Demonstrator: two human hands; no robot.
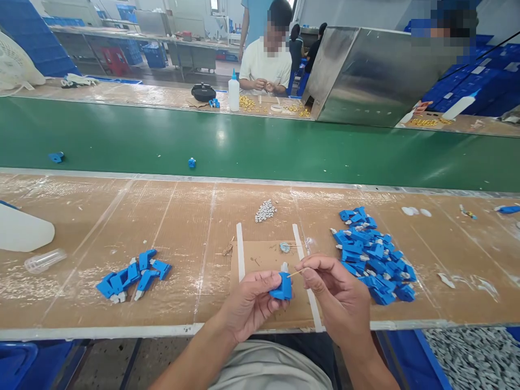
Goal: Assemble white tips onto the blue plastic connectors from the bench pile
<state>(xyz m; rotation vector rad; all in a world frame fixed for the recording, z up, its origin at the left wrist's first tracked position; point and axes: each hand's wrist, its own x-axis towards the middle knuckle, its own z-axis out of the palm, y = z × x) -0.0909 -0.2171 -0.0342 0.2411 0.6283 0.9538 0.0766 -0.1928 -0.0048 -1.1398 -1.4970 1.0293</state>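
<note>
Between the thumb and fingers of my left hand (pixel 258 295) is a blue plastic part (pixel 281 288) with a pale tip pointing up. My right hand (pixel 337 292) pinches a thin wooden toothpick (pixel 296 272), its far end at the upper side of the blue part. Both hands are above a cardboard sheet (pixel 260 254) edged by white tape strips. On that sheet lies a small blob of light-blue paste (pixel 285 247) with a stick in it. A large pile of blue parts (pixel 374 257) sits right of my right hand; a smaller group of blue parts (pixel 132 273) lies at left.
Beyond the cardboard is a heap of small grey pieces (pixel 265 211). A green conveyor belt (pixel 260 143) carries two blue pieces. At left are a white bottle (pixel 24 227) and a clear tube (pixel 45 260). A co-worker (pixel 265 67) sits across the belt. Grey parts (pixel 475 355) fill a bin at lower right.
</note>
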